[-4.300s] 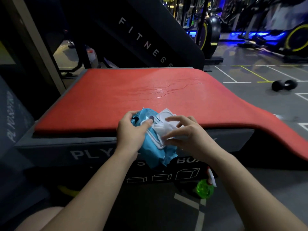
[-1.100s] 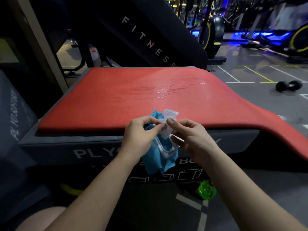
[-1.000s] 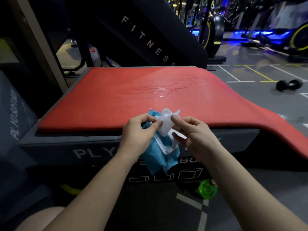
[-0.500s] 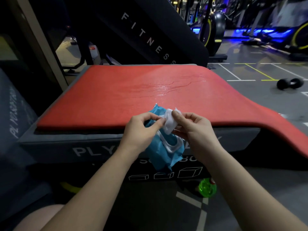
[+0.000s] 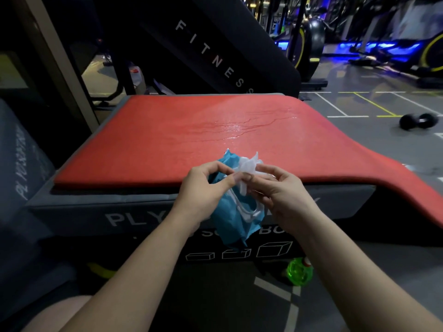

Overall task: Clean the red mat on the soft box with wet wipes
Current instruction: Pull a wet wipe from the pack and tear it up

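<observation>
— While the left hand [image 5: 203,188] is curling round the pack [image 5: 230,226], what is the right hand [image 5: 280,195] doing?

— It is pinching the wipe [image 5: 248,167] between thumb and forefinger, just above the opening. The wipe is bunching up there, only part way out, I am judging.

— And the mat [image 5: 179,135]?

— It is lying on the box [image 5: 96,212], just beyond both hands, its right end drooping over the edge. A wet patch [image 5: 239,125] is shining near the middle.

— So how should the pull be going?

— I am thinking slow and straight up, with the left thumb pressing the pack down beside the opening, so one sheet is coming free without tearing or dragging the next. Both hands are hovering off the mat, so nothing but that grip is bracing the pack.
</observation>
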A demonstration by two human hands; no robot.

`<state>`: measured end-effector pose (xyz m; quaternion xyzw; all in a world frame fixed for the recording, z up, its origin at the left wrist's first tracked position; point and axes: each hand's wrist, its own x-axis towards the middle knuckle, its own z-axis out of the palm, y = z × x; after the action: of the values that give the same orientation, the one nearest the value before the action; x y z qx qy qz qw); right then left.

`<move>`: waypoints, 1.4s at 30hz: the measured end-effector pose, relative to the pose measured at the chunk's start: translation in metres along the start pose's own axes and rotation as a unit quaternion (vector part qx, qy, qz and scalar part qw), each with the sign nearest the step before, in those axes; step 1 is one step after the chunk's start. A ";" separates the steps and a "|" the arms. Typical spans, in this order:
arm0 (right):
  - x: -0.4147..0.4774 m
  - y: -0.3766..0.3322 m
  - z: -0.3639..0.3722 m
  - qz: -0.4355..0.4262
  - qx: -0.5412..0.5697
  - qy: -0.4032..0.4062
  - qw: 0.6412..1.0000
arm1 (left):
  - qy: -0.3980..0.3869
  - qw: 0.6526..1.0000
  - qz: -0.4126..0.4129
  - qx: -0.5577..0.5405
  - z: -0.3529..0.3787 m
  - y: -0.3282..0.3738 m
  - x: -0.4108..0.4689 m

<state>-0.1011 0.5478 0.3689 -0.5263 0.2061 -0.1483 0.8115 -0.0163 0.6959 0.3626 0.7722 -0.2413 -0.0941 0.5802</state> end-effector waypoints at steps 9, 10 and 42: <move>0.009 -0.016 -0.017 -0.177 -0.097 0.081 0.976 | 0.069 0.991 0.028 0.111 -0.009 -0.007 0.009; 0.010 -0.017 -0.018 -0.199 -0.095 0.097 0.970 | 0.082 0.989 0.036 0.118 -0.008 -0.006 0.010; -0.018 -0.040 -0.084 0.069 -0.041 0.167 0.983 | -0.011 0.943 -0.124 -0.308 0.065 -0.004 0.014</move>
<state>-0.1592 0.4734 0.3784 -0.5116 0.3806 -0.1693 0.7515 -0.0307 0.6347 0.3405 0.5787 -0.1093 -0.2429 0.7708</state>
